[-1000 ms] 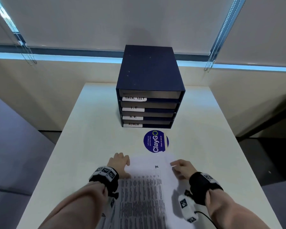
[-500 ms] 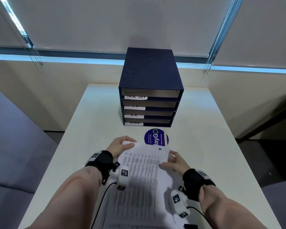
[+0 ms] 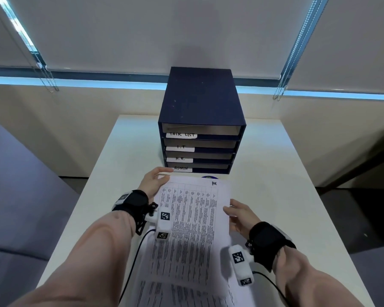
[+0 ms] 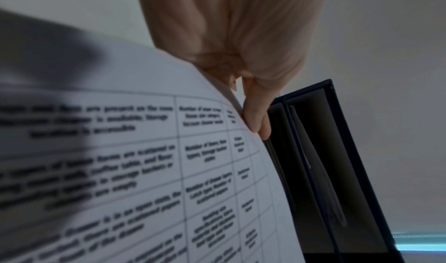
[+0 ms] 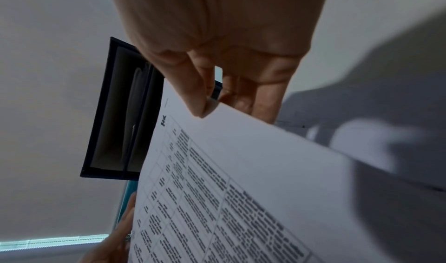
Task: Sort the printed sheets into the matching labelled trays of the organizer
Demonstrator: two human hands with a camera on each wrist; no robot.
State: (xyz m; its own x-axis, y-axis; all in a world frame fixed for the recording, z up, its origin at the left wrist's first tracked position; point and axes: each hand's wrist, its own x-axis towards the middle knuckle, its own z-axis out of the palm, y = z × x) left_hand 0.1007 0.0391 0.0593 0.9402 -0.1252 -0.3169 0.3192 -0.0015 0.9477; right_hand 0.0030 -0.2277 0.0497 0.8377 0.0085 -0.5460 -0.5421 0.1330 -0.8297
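Left hand (image 3: 151,185): grips the left edge of the printed sheet (image 3: 191,218) near its far corner. Left wrist view shows the fingers (image 4: 255,114) curled under the paper edge; the thumb is not visible there.

Printed sheet: held up off the table (image 3: 275,173) between both hands, far edge tilted toward the organizer (image 3: 201,120) and just short of its front. It carries a printed table of small text, with "HR" handwritten at the top right corner. More printed sheets (image 3: 182,293) lie on the table underneath, near the body.

Organizer: dark blue, four stacked trays, standing at the far middle of the table. White labels on the tray fronts read, top to bottom, TASK LIST (image 3: 181,134), I.T (image 3: 180,148), H.R. (image 3: 179,159), ADMIN (image 3: 181,168). The left thumb tip reaches close to the ADMIN label; contact cannot be told.

A blue round sticker (image 3: 206,177) on the table is mostly hidden by the sheet's far edge.

Right hand (image 3: 239,218): pinches the right edge of the same sheet about midway along. Right wrist view shows the thumb (image 5: 195,93) on top of the paper and the other fingers beneath.
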